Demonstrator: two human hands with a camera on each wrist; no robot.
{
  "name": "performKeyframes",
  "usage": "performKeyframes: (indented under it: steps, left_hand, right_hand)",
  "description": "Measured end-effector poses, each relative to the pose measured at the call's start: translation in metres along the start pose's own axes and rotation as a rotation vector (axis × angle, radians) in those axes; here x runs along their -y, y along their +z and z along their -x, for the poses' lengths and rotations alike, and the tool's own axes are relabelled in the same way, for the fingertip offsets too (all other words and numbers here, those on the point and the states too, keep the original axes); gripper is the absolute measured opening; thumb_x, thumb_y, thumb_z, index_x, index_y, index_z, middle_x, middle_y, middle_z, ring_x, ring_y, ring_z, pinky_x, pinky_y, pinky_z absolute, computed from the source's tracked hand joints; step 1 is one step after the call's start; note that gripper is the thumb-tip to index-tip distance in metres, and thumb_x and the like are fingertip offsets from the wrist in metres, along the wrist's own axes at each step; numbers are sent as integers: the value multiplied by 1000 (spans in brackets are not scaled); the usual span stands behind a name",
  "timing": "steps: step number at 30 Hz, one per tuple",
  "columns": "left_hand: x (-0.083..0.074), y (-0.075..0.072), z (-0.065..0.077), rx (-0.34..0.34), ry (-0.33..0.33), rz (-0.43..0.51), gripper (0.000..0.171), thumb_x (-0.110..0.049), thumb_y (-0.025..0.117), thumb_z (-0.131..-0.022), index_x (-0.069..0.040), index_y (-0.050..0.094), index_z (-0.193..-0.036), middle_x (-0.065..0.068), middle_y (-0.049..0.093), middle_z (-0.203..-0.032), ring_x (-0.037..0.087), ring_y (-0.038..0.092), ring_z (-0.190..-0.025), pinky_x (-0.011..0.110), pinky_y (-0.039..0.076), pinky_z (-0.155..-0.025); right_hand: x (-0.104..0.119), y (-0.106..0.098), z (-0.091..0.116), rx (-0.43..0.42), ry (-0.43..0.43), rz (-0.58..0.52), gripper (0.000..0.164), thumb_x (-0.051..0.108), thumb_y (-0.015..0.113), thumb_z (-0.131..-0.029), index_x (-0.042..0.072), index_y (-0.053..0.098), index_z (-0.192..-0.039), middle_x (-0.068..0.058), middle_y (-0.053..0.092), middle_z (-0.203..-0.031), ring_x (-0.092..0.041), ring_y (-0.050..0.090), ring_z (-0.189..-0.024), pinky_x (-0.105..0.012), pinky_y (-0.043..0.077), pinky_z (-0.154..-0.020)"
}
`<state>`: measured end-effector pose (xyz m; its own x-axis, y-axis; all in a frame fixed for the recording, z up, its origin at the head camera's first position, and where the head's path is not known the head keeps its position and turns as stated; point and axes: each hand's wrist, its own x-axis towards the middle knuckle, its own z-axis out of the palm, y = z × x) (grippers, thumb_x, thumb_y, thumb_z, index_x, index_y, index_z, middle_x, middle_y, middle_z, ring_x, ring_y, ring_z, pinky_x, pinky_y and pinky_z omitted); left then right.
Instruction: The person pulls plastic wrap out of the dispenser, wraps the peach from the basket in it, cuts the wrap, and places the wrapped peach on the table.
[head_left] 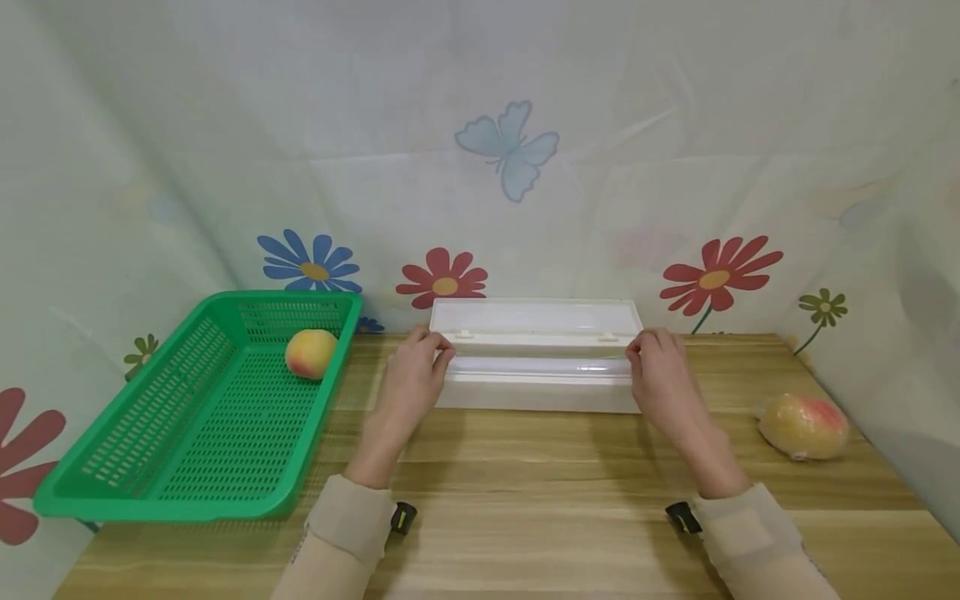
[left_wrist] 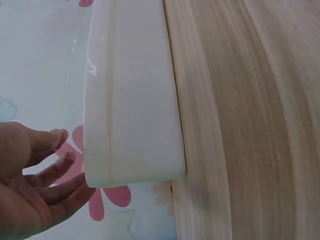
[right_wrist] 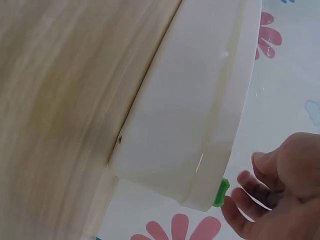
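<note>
Left hand and right hand sit at the two ends of a long white box, fingers curled and thumbs close to the forefingers; whether either pinches anything, such as clear film, cannot be told. The white box rests on the wood-grain table at 12 o'clock from the wearer, near the far edge. A small green piece shows at the box's corner, just beside the right fingers.

At 10 o'clock is a large green basket, its near end reaching toward the wearer; a yellow-red fruit lies inside, against its 3 o'clock wall. At 2 o'clock, well apart from the box, a glossy yellow-pink fruit lies on the table. A flowered curtain rises close behind the box.

The box's long axis runs from 9 to 3 o'clock, straight across the wearer's front. Its lid stands open on the 12 o'clock side, between the curtain and a shiny strip along the opening
</note>
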<state>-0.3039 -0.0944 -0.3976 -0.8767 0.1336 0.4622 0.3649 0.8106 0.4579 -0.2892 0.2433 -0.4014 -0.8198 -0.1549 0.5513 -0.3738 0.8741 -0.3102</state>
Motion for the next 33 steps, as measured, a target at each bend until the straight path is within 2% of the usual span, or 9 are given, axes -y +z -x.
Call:
performKeyframes:
  steps: [2, 4, 10, 18, 24, 28, 33]
  left_hand:
    - [-2, -1, 0, 2, -17, 19, 9, -11, 71, -98, -3, 73, -101, 11, 64, -103, 29, 65, -89, 42, 56, -84]
    - [-3, -1, -1, 0, -27, 35, 9, -11, 71, -98, -3, 73, -102, 12, 62, -105, 29, 63, -92, 40, 56, -86]
    - [-4, -2, -1, -32, -11, 62, 8, -9, 70, -98, -1, 72, -100, 13, 60, -104, 30, 59, -98, 40, 54, -89]
    - [-4, -2, -2, -36, 38, 58, 6, -8, 70, -99, -3, 71, -102, 10, 66, -100, 27, 61, -92, 38, 54, -86]
    - [-2, -3, -2, -19, 25, 115, 6, -8, 69, -99, -3, 72, -102, 9, 67, -93, 23, 60, -80, 35, 56, -75]
    - [2, -2, -3, 15, 25, 150, 7, -8, 69, -100, -2, 72, -99, 7, 66, -88, 21, 57, -75, 32, 53, -69]
    - [3, -4, -2, 75, 6, 188, 6, -8, 67, -100, -3, 70, -99, 6, 65, -87, 21, 57, -76, 32, 53, -70]
  right_hand:
    - [1, 1, 0, -43, -11, 29, 4, -11, 62, -95, -11, 58, -94, -27, 56, -99, -44, 49, -98, -55, 41, -88]
    - [2, 0, -1, -54, 14, 39, 3, -9, 61, -97, -11, 59, -95, -27, 56, -99, -43, 49, -97, -54, 42, -87]
    - [5, -2, 1, -41, 101, -17, 7, -4, 58, -101, -10, 58, -104, -24, 60, -93, -36, 57, -77, -49, 51, -67]
    - [3, -4, 2, -57, 41, -76, 8, -8, 61, -96, -10, 62, -104, -21, 63, -87, -32, 59, -73, -47, 54, -65]
    - [4, -9, 4, 40, 18, -66, 26, -7, 63, -86, -14, 64, -111, -24, 62, -96, -33, 58, -80, -47, 53, -69]
    - [6, -11, 5, 44, 23, -24, 16, -9, 68, -88, -12, 66, -103, -25, 63, -96, -38, 62, -83, -51, 55, -71]
    - [11, -9, 8, 9, 61, 59, 5, -4, 72, -90, -7, 69, -94, -23, 65, -93, -40, 64, -83, -53, 55, -71]
